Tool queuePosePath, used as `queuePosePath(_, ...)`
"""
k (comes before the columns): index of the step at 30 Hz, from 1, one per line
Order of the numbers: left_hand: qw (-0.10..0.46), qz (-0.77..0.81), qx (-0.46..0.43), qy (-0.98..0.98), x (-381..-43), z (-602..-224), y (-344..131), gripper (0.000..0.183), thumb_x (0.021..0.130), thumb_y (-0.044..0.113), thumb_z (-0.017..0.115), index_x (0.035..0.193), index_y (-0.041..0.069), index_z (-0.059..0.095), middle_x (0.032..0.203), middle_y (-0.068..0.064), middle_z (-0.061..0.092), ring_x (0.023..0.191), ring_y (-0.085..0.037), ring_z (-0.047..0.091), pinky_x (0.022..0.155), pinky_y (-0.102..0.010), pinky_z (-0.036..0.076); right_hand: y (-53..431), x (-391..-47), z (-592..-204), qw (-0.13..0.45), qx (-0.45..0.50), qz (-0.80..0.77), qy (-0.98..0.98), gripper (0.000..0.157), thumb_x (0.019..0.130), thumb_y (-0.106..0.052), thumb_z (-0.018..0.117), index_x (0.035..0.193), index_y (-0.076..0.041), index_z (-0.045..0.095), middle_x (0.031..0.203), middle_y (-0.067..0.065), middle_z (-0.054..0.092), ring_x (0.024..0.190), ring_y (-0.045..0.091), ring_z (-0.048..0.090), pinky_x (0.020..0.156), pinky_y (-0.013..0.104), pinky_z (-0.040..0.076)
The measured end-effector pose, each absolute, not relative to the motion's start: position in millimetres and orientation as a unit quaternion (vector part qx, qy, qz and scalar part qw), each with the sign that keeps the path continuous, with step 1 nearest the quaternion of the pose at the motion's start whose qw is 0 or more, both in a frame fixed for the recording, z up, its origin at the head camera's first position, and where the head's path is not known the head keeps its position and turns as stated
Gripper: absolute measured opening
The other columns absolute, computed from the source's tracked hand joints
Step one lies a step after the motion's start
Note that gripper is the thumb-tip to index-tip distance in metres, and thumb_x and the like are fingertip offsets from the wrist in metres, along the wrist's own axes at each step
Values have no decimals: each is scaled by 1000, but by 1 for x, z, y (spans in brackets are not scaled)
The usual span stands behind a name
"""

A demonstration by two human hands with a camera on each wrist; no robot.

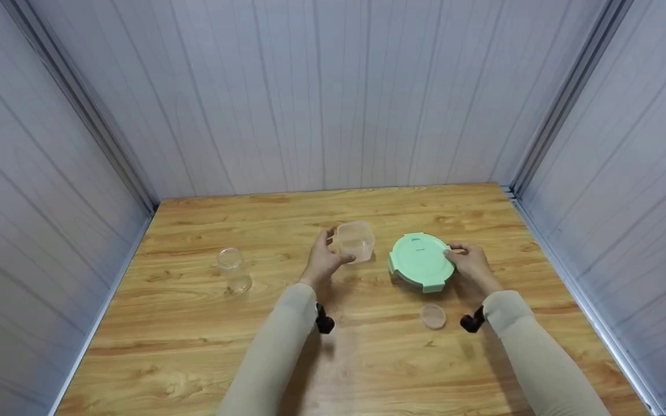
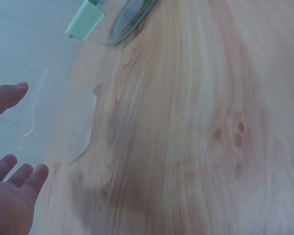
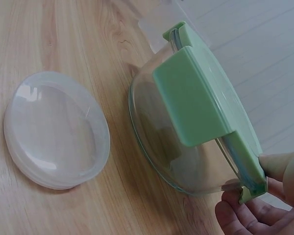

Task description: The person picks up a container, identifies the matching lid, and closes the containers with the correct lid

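Note:
My left hand [image 1: 322, 261] is spread at the left side of a clear, square plastic container [image 1: 362, 242]. Its thumb overlaps the near corner in the head view; in the left wrist view, the container [image 2: 63, 120] shows just beyond the thumb and separated fingertips. A round glass food container [image 3: 159, 142] stands to the right under a pale green lid [image 1: 420, 260] with side clips. At the lid's right edge, my right hand [image 1: 472, 267] pinches a clip, thumb above and fingers curled below. A broad clip flap [image 3: 188, 98] sticks outward on the near side.
On the left of the wooden table [image 1: 182, 346] is a clear cylindrical jar [image 1: 235, 271]. A small, round translucent lid [image 1: 432, 316] lies in front of the glass container, close to the right wrist. Pale panel walls [image 1: 321, 104] enclose the back and both sides.

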State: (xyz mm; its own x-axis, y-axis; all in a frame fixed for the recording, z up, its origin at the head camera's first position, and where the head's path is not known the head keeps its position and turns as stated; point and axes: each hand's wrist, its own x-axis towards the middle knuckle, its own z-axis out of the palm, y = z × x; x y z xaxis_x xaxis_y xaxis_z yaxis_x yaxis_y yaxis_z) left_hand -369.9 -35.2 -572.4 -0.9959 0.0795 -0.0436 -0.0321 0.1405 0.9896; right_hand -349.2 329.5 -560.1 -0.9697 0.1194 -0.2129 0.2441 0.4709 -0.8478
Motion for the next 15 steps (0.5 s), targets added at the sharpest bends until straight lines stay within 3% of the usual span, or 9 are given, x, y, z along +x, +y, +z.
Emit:
queuePosePath(8,66,659,16,749,-377,-572,-34,104,87,-2,86,172,9,27,178,-15,29,167,-38,22,130,-56,37,331,-349,-562,56,97,-510,853,48,111,-25,61,151,3,59,145,28,62,121,30,66,101,41,61)
queuePosePath(15,86,649,5,756,-383,-572,-32,101,87,-2,85,171,13,30,179,-19,24,167,-41,20,128,-58,40,330,-350,-561,51,94,-504,857,48,112,-26,61,151,2,58,145,30,63,122,32,68,102,43,61)
